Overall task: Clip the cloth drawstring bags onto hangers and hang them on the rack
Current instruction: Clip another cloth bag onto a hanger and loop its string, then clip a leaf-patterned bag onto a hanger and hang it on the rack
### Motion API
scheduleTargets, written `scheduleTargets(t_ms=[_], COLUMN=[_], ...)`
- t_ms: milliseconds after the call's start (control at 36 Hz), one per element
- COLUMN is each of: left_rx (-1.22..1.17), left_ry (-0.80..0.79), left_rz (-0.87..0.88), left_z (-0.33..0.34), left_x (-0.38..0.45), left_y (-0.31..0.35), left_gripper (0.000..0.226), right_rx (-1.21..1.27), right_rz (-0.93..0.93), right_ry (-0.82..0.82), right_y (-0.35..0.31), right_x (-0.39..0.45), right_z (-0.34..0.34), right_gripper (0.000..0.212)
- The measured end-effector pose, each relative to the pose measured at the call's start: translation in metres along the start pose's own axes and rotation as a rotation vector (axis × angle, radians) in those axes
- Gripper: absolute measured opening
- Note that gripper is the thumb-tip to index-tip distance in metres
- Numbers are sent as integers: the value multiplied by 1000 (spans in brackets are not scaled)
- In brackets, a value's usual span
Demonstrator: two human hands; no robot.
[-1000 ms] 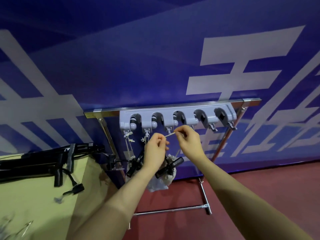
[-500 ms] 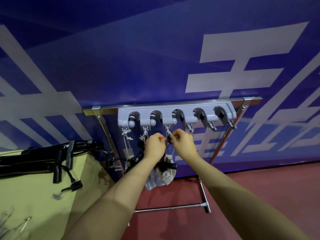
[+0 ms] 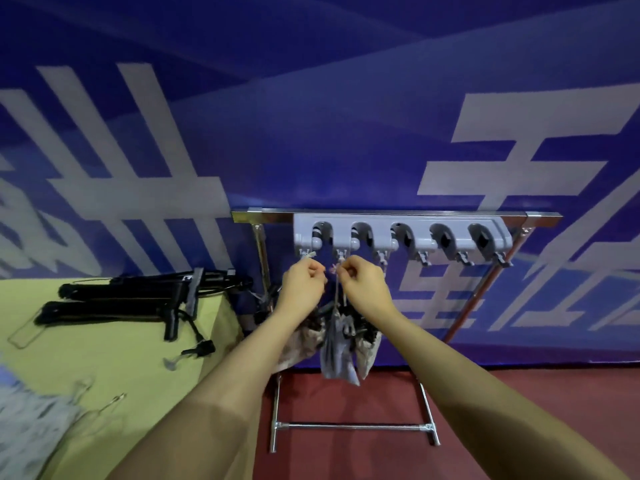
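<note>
Both your hands are raised to the grey hook strip (image 3: 401, 237) fixed under the top bar of the rack (image 3: 429, 214). Your left hand (image 3: 303, 287) has its grip clenched on a pale cord (image 3: 335, 292), fingers curled with the thumb pinching just below the first hook. Your right hand (image 3: 363, 285) pinches the same cord close beside it, under the second hook; the knotted end of the cord shows between your two hands. From there the cord runs straight down to a grey bag (image 3: 334, 355) that hangs below your wrists, in front of the rack's legs and above the red floor (image 3: 519, 403). More pale bags (image 3: 367, 351) and black hangers (image 3: 353, 327) bunch beside it, partly hidden by your forearms, so you cannot tell which clip holds which bag. On the bench (image 3: 114, 358) to your left lies a stack of black hangers (image 3: 121, 299), with a loose clip (image 3: 199, 348) and wire pieces near its edge. Grey cloth (image 3: 27, 431) lies at the near left corner.
</note>
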State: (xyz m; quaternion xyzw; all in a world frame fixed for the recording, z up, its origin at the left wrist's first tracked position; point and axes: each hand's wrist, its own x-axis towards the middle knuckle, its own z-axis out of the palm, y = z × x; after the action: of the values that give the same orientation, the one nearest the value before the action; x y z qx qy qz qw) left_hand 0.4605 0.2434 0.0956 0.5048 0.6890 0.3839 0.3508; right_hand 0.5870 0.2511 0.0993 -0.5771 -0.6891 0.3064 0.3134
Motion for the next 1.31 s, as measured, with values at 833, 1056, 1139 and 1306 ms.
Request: scheduleTargets(t_ms=[833,1056,1139,1306], left_rx=[136,277,304,483], left_ry=[217,-33,-178,-233], left_rz=[-374,-465,-490,-414], left_z=[-356,-371,-369,-366], left_x=[-106,-118,-123,-129], left_y=[-294,-335,-344,-355], left_gripper=[13,12,37,63], right_rx=[-93,-535,-630,-735], right_rz=[-188,-453,-502,-595], right_ry=[-714,-845,-789,-779], right_y=[-194,-176,-173,-175], right_x=[-86,-107,-114,-116], right_z=[391,443,450,453], right_gripper=[25,35,39,46])
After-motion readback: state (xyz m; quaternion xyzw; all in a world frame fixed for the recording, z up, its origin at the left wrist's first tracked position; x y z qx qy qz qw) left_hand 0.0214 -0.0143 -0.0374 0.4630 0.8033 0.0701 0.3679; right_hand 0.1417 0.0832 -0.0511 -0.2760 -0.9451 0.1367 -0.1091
